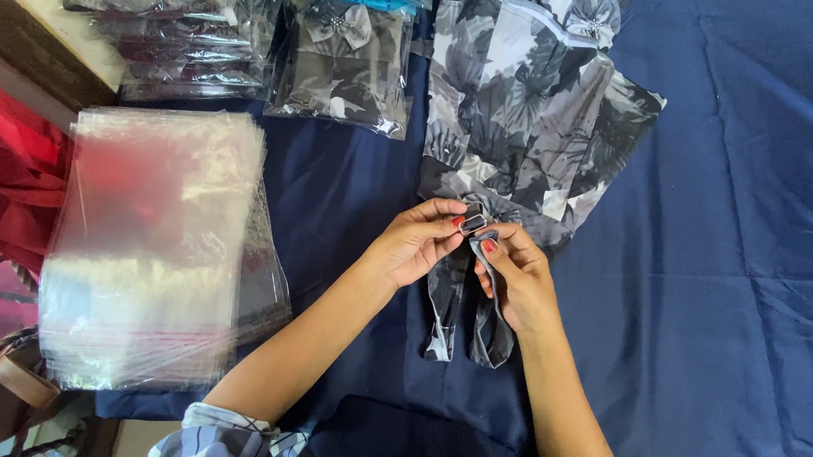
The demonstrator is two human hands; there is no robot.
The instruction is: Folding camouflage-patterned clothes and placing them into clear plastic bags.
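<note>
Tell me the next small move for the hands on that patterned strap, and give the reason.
Probably slide the small buckle a little further along the grey patterned strap. The left hand and right hand both pinch it at the fingertips, just below the patterned garment, while the strap's two ends hang loose over the blue cloth, so the fitting looks unfinished.
</note>
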